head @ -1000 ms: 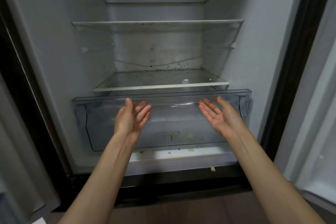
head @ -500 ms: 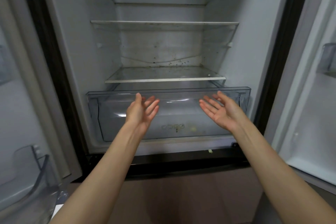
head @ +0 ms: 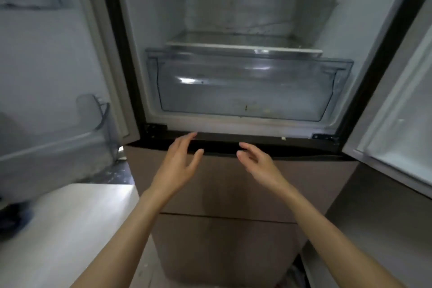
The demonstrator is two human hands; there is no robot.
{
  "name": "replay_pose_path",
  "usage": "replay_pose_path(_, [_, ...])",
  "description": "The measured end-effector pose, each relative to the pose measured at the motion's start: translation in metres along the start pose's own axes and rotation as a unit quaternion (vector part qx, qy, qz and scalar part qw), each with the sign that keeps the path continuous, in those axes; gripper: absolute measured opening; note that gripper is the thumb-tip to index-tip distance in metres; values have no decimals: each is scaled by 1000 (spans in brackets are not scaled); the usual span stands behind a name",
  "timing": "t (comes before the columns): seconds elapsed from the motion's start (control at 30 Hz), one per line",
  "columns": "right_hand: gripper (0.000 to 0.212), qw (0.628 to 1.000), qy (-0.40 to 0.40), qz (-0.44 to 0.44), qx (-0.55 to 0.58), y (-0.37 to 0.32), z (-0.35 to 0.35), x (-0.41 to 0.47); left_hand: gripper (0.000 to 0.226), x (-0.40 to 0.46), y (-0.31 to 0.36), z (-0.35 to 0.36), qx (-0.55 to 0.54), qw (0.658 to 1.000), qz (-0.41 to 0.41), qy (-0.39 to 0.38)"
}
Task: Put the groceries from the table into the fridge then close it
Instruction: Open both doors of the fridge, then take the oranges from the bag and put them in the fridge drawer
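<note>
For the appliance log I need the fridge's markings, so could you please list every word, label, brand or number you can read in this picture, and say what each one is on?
No text in this picture can be read.
Drawer: small dark marks low on its clear front, too blurred to read.
Fridge walls, shelf, left door, right door: no legible label, brand or number.
Table: no writing visible.

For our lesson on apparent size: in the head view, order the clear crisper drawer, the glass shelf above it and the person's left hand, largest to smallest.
1. Clear crisper drawer, plainly the largest.
2. Glass shelf, seen foreshortened.
3. Left hand, smallest, though nearness to the camera enlarges it.
</note>
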State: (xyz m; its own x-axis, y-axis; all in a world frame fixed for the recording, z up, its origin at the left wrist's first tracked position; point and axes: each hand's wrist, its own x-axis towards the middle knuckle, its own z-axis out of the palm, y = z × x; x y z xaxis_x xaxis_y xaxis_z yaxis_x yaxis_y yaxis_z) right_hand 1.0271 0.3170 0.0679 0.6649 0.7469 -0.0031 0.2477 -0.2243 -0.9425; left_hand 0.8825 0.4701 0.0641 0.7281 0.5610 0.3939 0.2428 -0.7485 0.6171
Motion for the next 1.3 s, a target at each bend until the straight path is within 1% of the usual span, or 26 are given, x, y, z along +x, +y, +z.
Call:
replay_pose_path(0.07, [48,992,-51,-25,-112,25,21,-20,53,-47,-18,5,82,996,-21,-9])
replay_pose_path(0.13, [55,968,-116,-53,-215,47,45,-42,63,-98,-34,12,145,987,-73,-16])
replay_pose_path(0.23, [63,906,-214,-107,-349,71,85,-78,75,-180,-36,19,185,961,-200,-46])
replay_pose_path(0.27, [64,887,-240,-128,-375,77,97,-90,76,-206,-36,18,191,953,-232,-48])
replay_pose_path(0.33, [64,852,-288,-164,-405,81,119,-115,66,-253,-34,9,202,936,-284,-45])
replay_pose_path(0.4, [64,827,-332,-192,-411,79,142,-137,56,-301,-34,-8,210,918,-336,-20])
replay_pose_path(0.43, [64,822,-343,-199,-408,77,150,-144,54,-318,-33,-14,214,911,-352,-9])
replay_pose_path(0.47, [63,817,-355,-212,-402,75,161,-152,53,-339,-32,-21,220,903,-369,3])
replay_pose_path(0.6, [62,779,-403,-296,-379,68,219,-198,54,-427,-28,-46,230,853,-467,42])
replay_pose_path(0.73, [64,725,-470,-346,-366,59,279,-244,55,-494,-27,-67,228,804,-543,88])
replay_pose_path(0.87, [63,719,-514,-347,-315,41,344,-288,55,-552,-33,-97,214,762,-595,138])
replay_pose_path(0.97, [63,699,-529,-366,-312,29,400,-316,55,-595,-50,-130,208,737,-619,173])
replay_pose_path(1.03, [64,695,-528,-376,-312,19,441,-332,60,-620,-67,-157,192,730,-630,185])
replay_pose_path(1.1, [64,697,-527,-374,-312,7,481,-347,70,-641,-86,-190,188,731,-628,190])
replay_pose_path(1.13, [64,696,-529,-374,-309,-1,500,-354,68,-651,-96,-207,190,730,-629,190])
replay_pose_path(1.2, [64,695,-530,-378,-305,-16,534,-366,56,-669,-113,-241,194,730,-626,196])
replay_pose_path(1.3, [63,703,-521,-386,-291,-42,583,-379,53,-688,-139,-289,191,732,-618,213])
